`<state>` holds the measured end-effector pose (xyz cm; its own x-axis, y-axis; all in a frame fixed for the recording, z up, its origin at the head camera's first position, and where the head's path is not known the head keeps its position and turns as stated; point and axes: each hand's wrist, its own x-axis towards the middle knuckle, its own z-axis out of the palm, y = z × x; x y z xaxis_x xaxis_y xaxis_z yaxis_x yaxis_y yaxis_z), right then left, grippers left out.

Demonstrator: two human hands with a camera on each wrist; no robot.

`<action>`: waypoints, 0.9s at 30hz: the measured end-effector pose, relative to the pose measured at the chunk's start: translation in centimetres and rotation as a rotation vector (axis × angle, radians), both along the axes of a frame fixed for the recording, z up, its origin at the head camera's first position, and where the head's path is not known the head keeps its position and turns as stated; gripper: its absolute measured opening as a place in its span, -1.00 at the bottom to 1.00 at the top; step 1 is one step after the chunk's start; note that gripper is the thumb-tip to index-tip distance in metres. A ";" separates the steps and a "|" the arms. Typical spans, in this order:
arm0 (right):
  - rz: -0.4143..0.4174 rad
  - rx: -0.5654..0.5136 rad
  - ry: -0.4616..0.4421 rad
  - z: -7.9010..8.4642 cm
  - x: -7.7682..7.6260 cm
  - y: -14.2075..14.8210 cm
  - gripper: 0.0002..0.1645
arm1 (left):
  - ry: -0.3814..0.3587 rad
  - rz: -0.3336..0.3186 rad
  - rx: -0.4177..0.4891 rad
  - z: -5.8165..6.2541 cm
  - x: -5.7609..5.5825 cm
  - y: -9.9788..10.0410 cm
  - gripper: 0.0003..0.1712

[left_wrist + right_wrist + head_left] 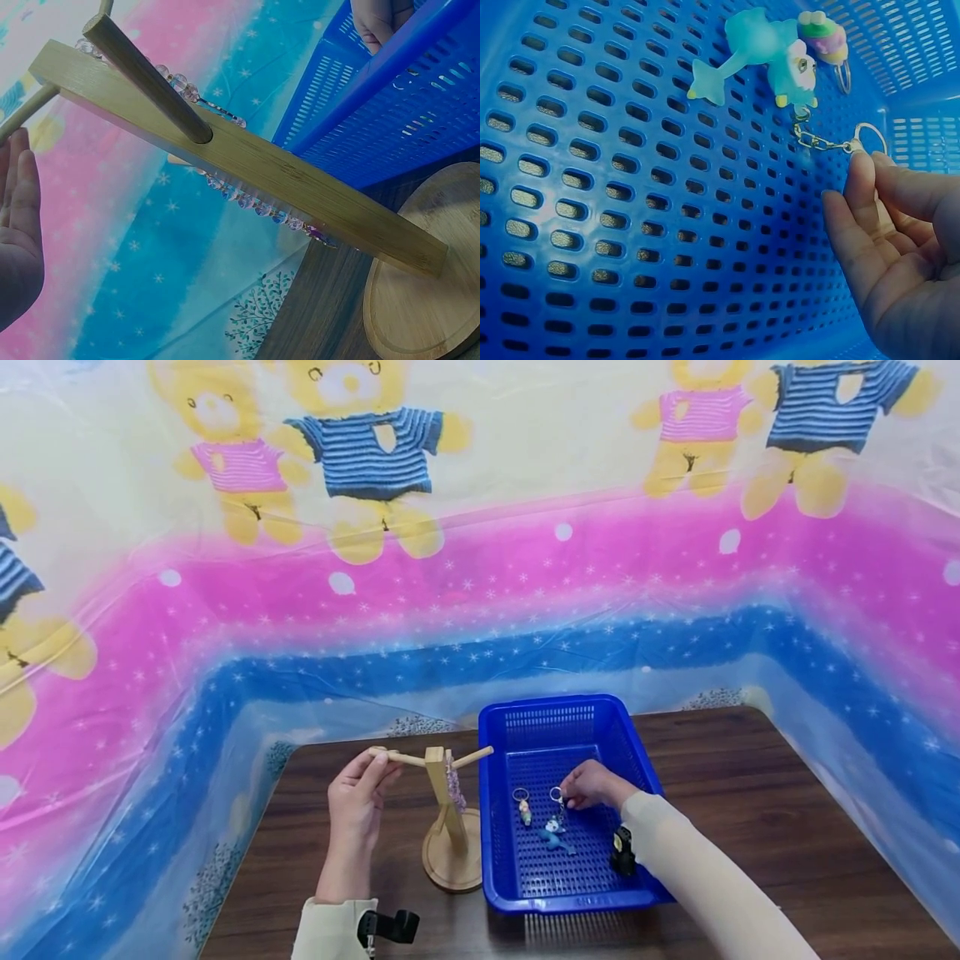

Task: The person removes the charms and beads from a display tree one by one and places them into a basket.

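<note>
My left hand pinches the tip of the left peg on a wooden stand with a round base. In the left wrist view, the fingers meet the end of that peg. A beaded bracelet hangs on the stand's post. Inside a blue plastic basket, my right hand pinches the metal ring of a keychain with a blue figure. Its chain and blue figure show in the right wrist view. A second keychain with a small colourful figure lies to its left in the basket.
The stand and basket rest side by side on a dark wooden table, the base close to the basket's left wall. A curtain printed with bears surrounds the table's far edge and sides. Black cameras are strapped to both wrists.
</note>
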<state>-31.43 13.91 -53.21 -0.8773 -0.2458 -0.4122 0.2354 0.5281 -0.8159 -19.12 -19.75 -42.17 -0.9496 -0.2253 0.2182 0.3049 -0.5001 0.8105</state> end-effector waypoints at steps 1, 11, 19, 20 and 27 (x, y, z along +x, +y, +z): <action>-0.001 0.001 0.001 -0.1 0.0 0.0 -0.86 | 0.005 -0.002 -0.001 0.0 0.0 0.0 -0.70; -0.014 0.041 0.015 0.0 0.4 0.0 -0.83 | 0.016 -0.007 0.011 0.0 -0.1 0.1 -0.69; -0.024 0.069 0.033 -0.3 0.6 -0.2 -0.83 | 0.010 -0.003 0.013 -0.1 -0.1 0.1 -0.67; -0.020 0.075 0.042 -0.3 0.7 -0.2 -0.83 | 0.010 -0.004 0.015 -0.1 -0.1 0.1 -0.67; -0.017 0.127 0.092 -0.1 0.8 -0.5 -0.86 | 0.009 -0.005 0.018 0.0 -0.1 0.0 -0.69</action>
